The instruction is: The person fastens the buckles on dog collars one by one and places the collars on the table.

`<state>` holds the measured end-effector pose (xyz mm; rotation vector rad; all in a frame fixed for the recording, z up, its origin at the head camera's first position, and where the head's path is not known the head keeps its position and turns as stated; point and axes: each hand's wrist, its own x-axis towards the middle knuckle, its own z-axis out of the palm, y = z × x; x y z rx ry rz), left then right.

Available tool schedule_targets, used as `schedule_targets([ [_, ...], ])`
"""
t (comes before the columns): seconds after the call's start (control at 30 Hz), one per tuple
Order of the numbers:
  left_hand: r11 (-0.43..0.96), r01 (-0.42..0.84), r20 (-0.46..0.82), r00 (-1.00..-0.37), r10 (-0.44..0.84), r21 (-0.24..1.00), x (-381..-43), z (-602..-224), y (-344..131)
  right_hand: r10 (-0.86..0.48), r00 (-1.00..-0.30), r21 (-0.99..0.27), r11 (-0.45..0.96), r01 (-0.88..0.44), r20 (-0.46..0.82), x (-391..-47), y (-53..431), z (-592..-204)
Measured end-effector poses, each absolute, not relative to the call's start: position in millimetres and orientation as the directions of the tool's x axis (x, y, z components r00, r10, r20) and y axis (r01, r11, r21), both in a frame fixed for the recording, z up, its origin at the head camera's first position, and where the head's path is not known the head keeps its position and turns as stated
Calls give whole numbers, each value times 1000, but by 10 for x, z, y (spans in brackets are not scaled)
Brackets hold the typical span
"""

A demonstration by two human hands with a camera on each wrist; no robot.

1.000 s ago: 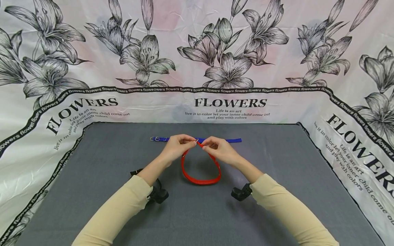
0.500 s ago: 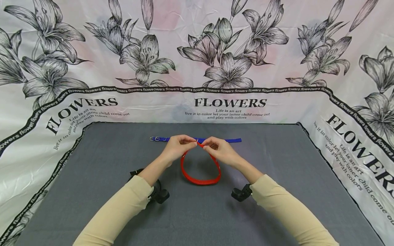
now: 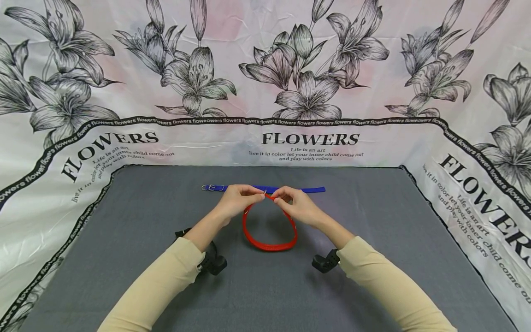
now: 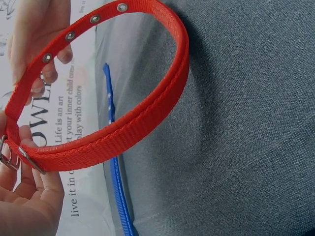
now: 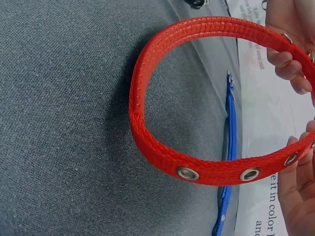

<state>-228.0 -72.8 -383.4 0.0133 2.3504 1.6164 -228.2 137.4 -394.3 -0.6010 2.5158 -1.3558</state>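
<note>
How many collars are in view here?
2. The red collar is bent into a loop, held by the left hand and right hand; the blue collar lies on the grey surface beyond, partly hidden by the hands in the head view.

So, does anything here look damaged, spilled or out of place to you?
Nothing stands out. The red collar, held by the left hand and right hand, forms a smooth loop; its visible eyelets look intact. The blue collar, partly hidden, lies nearly straight on the grey cloth.
</note>
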Motion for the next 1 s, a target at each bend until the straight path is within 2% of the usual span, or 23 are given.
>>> schedule_targets([
  [0.43, 378, -164, -242, -956, 166, 911, -2275, -3806, -739, -422, -907, -836, 500, -224, -9, -2245, 1333, -3909],
  [0.73, 365, -151, -231, -955, 185, 918, -2257, -3794, -702, -429, -903, -826, 500, -260, 24, -2042, 1244, -3587],
  [1.0, 360, -95, -172, -967, 189, 928, -2248, -3809, -683, -401, -915, -843, 473, -255, 52, -2266, 1262, -3908],
])
